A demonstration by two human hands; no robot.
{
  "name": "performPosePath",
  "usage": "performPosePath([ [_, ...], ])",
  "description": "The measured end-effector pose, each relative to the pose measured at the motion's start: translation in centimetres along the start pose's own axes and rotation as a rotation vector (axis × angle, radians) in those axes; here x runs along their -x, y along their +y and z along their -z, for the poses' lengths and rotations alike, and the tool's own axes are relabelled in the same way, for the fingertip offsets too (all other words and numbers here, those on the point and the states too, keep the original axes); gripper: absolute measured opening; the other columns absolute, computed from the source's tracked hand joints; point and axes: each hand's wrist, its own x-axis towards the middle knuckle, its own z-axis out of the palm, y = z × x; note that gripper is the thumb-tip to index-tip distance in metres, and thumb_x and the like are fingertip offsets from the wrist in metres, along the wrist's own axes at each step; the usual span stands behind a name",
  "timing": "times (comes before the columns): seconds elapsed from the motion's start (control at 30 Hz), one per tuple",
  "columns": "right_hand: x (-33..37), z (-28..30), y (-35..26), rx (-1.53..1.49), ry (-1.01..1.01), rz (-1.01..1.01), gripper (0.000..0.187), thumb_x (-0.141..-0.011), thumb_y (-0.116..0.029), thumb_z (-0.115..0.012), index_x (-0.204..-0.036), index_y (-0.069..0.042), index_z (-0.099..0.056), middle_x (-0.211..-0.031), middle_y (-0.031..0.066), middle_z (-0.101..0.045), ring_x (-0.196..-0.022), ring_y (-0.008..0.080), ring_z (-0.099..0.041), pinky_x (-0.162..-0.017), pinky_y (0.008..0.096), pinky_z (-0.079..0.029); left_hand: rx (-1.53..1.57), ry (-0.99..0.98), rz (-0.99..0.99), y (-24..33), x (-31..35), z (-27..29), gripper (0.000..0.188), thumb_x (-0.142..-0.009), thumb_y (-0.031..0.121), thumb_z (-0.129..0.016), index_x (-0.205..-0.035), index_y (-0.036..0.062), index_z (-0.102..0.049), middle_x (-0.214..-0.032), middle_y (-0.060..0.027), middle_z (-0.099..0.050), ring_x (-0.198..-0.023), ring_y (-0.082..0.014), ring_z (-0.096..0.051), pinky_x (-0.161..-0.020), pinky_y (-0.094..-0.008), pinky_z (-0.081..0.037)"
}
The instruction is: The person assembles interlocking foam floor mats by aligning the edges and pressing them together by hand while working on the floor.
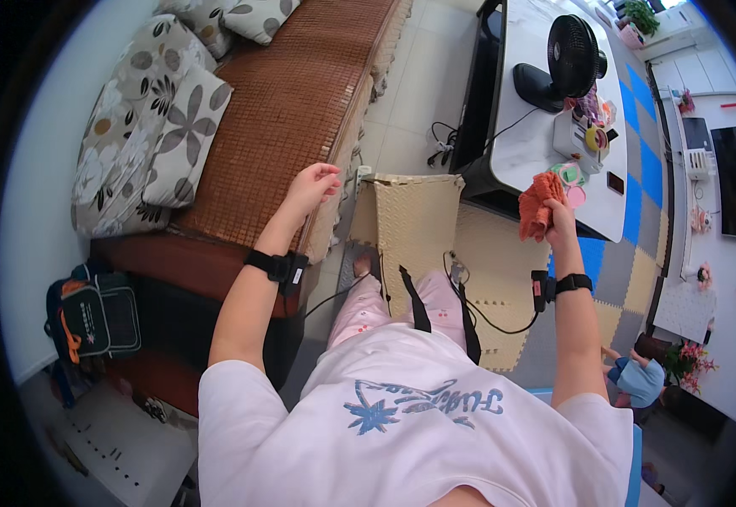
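Note:
My right hand (561, 221) grips a crumpled orange-red cloth (537, 207), held up beside the near corner of the white-topped table (516, 139). Part of the cloth hangs down from my fingers. Over the front edge of the sofa's brown woven seat mat (287, 93), my left hand (307, 190) is raised. Its fingers are loosely bent and apart, with nothing visible in them. Each wrist wears a black strap with a small device.
A black fan (572, 59), a white organizer box (575, 139) and a phone (615, 182) sit on the table. Cream foam mats (418, 211) lie ahead, one folded up. Patterned cushions (186, 139) line the sofa. A child (638, 378) is at lower right.

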Motion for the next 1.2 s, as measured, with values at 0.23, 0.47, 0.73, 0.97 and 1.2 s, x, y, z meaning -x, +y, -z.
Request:
performPosePath([
  [0.23, -11.8, 1.7, -3.9, 0.428, -0.047, 0.142, 0.054, -0.069, 0.005, -0.046, -0.121, -0.007, -0.045, -0.105, 0.0093, -0.055, -0.087, 0.019, -0.055, -0.072, 0.029, -0.046, -0.013, 0.046, 0.032, 4.0, -5.7, -2.9, 0.019, -0.085, 0.016, -0.049, -0.101, 0.0067, -0.053, -0.084, -0.0014, -0.057, -0.071, -0.008, -0.053, -0.06, -0.0202, -0.042],
  [0.47, -24.7, 3.4, 1.4, 1.055, -0.12, 0.506, 0.052, -0.071, -0.001, -0.049, -0.121, -0.016, -0.047, -0.109, 0.0101, -0.056, -0.093, 0.0246, -0.056, -0.082, 0.0321, -0.042, 0.04, 0.3, 0.173, 4.5, -8.6, -8.1, 0.02, -0.086, 0.017, -0.047, -0.103, 0.0074, -0.052, -0.086, -0.0003, -0.057, -0.073, -0.007, -0.052, -0.063, -0.0196, -0.042],
  [0.73, -27.6, 2.7, 4.6, 1.6, -0.255, 0.727, 0.032, -0.07, -0.011, -0.057, -0.101, -0.017, -0.059, -0.123, 0.0112, -0.043, -0.115, 0.0304, -0.037, -0.09, 0.051, -0.032, 0.115, 0.5, 0.314, 3.1, -7.7, -12.3, 0.02, -0.086, 0.015, -0.047, -0.104, 0.0058, -0.052, -0.088, -0.0018, -0.057, -0.079, -0.0082, -0.053, -0.068, -0.0207, -0.042],
  [0.97, -23.6, -5.2, 9.3, 0.952, -0.786, 0.327, 0.025, -0.072, -0.003, -0.051, -0.096, -0.008, -0.058, -0.093, 0.0144, -0.059, -0.087, 0.0285, -0.057, -0.077, 0.0351, -0.044, 0.035, 0.655, 0.206, -1.1, -8.0, -11.2, 0.021, -0.086, 0.015, -0.049, -0.105, 0.0058, -0.052, -0.086, -0.0005, -0.057, -0.077, -0.0063, -0.05, -0.065, -0.0188, -0.039],
  [1.2, -22.6, -15.1, 18.9, 1.2, -1.045, 0.149, 0.034, -0.073, -0.012, -0.054, -0.107, -0.011, -0.054, -0.099, 0.0131, -0.059, -0.089, 0.0293, -0.057, -0.078, 0.0363, -0.045, -0.023, 0.729, 0.096, -11.3, -13.2, -8.8, 0.019, -0.082, 0.012, -0.054, -0.099, 0.0031, -0.055, -0.087, -0.0043, -0.059, -0.08, -0.0113, -0.055, -0.071, -0.0236, -0.043],
])
